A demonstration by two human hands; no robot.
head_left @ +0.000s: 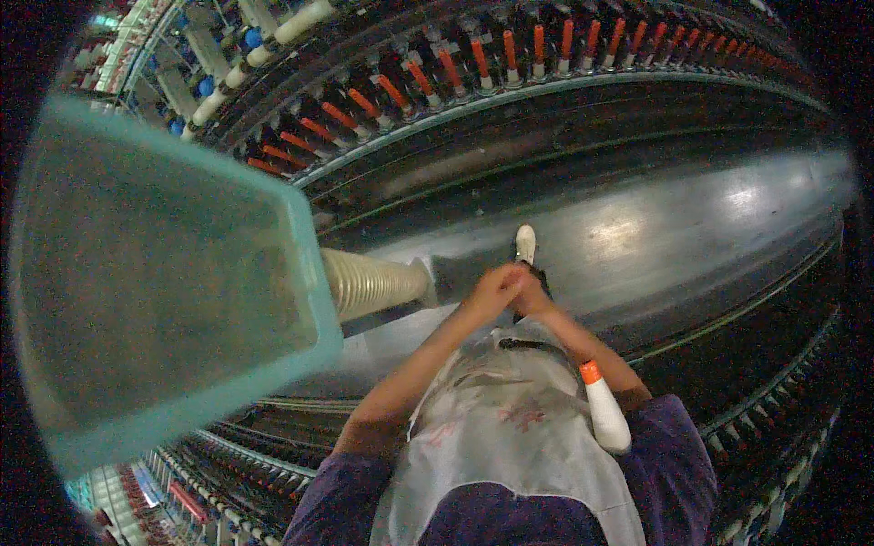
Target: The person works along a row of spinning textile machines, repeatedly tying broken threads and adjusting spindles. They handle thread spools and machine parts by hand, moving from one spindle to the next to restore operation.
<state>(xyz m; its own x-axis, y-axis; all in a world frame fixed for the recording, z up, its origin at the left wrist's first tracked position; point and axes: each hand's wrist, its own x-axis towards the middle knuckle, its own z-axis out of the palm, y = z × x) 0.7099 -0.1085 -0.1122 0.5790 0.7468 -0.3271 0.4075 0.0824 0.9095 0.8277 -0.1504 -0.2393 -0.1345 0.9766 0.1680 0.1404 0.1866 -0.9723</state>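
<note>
My left hand (498,285) and my right hand (530,293) meet in front of my waist, fingers curled against each other. Both look closed, but blur and overlap hide whatever may be between the fingers. Beside my right forearm, against the grey apron (510,428), rests a yarn bobbin (607,414) wound in white with an orange tube end. How it is held there cannot be seen. A black strap or cord (530,344) lies across the apron just behind my hands.
A large teal-rimmed box (319,273) fills the left, close to the camera, with a cream ribbed hose (378,280) beside it. Spinning frames with a row of orange bobbins (421,80) line the far side; another machine row (756,414) runs at right. A shiny grey floor (628,237) lies between.
</note>
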